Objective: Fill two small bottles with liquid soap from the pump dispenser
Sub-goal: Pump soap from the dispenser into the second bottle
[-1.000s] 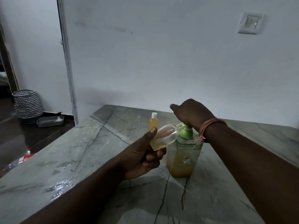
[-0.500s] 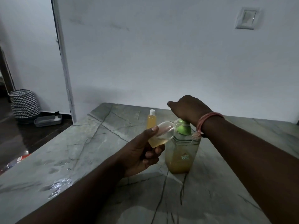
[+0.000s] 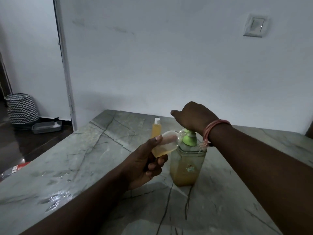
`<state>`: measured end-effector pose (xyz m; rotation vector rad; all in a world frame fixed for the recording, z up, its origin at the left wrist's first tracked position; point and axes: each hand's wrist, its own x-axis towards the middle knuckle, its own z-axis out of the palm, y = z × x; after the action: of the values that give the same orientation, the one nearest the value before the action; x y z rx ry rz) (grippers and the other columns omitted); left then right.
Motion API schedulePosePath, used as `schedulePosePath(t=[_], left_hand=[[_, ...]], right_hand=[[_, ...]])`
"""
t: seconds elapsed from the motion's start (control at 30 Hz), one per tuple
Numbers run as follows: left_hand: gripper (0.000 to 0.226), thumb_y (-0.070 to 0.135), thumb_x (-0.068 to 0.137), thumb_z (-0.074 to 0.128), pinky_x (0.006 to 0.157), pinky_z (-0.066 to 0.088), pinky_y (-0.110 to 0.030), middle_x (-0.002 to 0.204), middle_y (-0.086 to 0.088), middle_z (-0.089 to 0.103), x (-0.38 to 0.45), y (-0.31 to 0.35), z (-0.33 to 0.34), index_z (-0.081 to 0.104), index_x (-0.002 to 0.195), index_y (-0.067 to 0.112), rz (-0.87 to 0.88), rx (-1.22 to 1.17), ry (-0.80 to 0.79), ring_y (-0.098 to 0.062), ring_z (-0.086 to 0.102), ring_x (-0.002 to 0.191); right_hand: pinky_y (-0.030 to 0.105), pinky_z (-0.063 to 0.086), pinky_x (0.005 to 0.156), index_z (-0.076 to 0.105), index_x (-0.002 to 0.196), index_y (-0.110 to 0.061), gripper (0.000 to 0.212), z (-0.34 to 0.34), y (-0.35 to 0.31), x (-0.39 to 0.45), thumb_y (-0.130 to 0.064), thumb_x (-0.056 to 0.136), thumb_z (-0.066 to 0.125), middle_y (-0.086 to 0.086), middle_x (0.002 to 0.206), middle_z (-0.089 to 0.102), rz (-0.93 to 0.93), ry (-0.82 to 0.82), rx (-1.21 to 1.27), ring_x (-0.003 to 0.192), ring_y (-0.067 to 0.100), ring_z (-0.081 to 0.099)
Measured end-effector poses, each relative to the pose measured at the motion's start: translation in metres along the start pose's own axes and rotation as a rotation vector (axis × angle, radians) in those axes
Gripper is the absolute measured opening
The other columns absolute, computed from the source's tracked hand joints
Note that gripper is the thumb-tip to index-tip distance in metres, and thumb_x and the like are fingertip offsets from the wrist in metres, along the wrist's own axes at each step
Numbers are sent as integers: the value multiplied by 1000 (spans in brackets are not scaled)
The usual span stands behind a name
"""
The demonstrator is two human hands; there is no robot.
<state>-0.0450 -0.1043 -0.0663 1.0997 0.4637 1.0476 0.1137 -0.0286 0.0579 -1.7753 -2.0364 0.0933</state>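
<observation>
Right hand (image 3: 192, 117) hides the pump head (nozzle, seemingly, too).

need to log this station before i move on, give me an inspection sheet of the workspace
surface: grey veined stone counter, wet patches near its left front
job's things: pump dispenser partly full of amber soap; small open bottle tilted, neck at the green pump, soap in its base; capped bottle upright behind, full
clutter: nothing seen on the counter
grippers: left hand grips the open bottle; right hand rests on the pump head
cables: nothing seen
surroundings: white wall, wall switch, striped basket and grey tray on the floor
</observation>
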Motion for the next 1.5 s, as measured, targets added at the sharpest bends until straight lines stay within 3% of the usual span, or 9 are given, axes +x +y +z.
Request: schedulePosePath(t=[0.07, 0.23, 0.5, 0.67, 0.97, 1.13, 1.27, 1.37, 1.5], left_hand=[[43, 48, 94, 53, 39, 29, -15, 67, -2, 48, 0, -1, 1, 71, 123, 22, -6, -5, -1, -4, 35, 43], [45, 49, 92, 52, 37, 32, -15, 64, -2, 49, 0, -2, 3, 70, 125, 23, 16, 29, 7, -4, 35, 42], [38, 47, 97, 51, 38, 32, -15, 66, -4, 51, -2, 0, 7, 75, 114, 23, 27, 26, 58, -5, 35, 43], [41, 46, 94, 54, 37, 33, -15, 65, -4, 51, -2, 0, 6, 72, 121, 20, 32, 22, 56, -4, 36, 42], [44, 46, 90, 56, 38, 33, -15, 67, -5, 51, -1, 1, 8, 71, 121, 20, 21, 22, 54, -5, 36, 43], [48, 46, 92, 56, 37, 34, -15, 67, -5, 51, 0, 0, 4, 67, 127, 16, 25, 21, 57, -5, 36, 42], [44, 46, 94, 53, 38, 32, -15, 67, -4, 51, 0, 1, 5, 69, 125, 19, 21, 47, 43, -5, 36, 43], [55, 47, 90, 58, 38, 33, -15, 68, -5, 52, -1, 1, 6, 59, 133, 13, 26, 33, 55, -5, 36, 44], [42, 48, 94, 53, 38, 32, -15, 67, -4, 52, -1, 2, 6, 72, 120, 21, 15, 59, 52, -5, 36, 44]], right_hand=[[31, 40, 66, 48, 68, -18, 44, -1, 0, 1, -55, 91, 49, 1, 70, 52, -24, 29, -62, 73, 23, 55], [29, 32, 53, 51, 66, -12, 47, 9, 5, -3, -51, 92, 48, 4, 67, 56, -9, 86, 100, 62, 20, 52], [32, 38, 65, 46, 67, -19, 45, 1, -2, -2, -55, 93, 46, 0, 69, 51, -97, 82, -103, 68, 22, 53], [33, 38, 65, 50, 64, -15, 47, 9, 4, -3, -52, 92, 46, 4, 68, 55, -45, 127, 47, 70, 27, 55], [32, 40, 67, 43, 67, -20, 43, -3, -3, -4, -54, 93, 46, -1, 68, 47, -116, 102, -138, 75, 26, 54], [31, 36, 58, 47, 60, -14, 45, 11, 4, -1, -47, 90, 47, 4, 63, 53, -61, 148, 68, 63, 25, 53], [31, 37, 60, 46, 60, -14, 47, 6, 3, -2, -47, 92, 47, 5, 63, 51, -72, 93, 28, 64, 27, 53], [32, 40, 65, 46, 65, -17, 46, 1, -1, -1, -53, 93, 46, 2, 68, 51, -115, 113, -114, 70, 25, 55], [32, 39, 66, 49, 66, -15, 49, 8, 3, 2, -55, 93, 45, 3, 68, 54, -77, 164, 8, 74, 28, 57]])
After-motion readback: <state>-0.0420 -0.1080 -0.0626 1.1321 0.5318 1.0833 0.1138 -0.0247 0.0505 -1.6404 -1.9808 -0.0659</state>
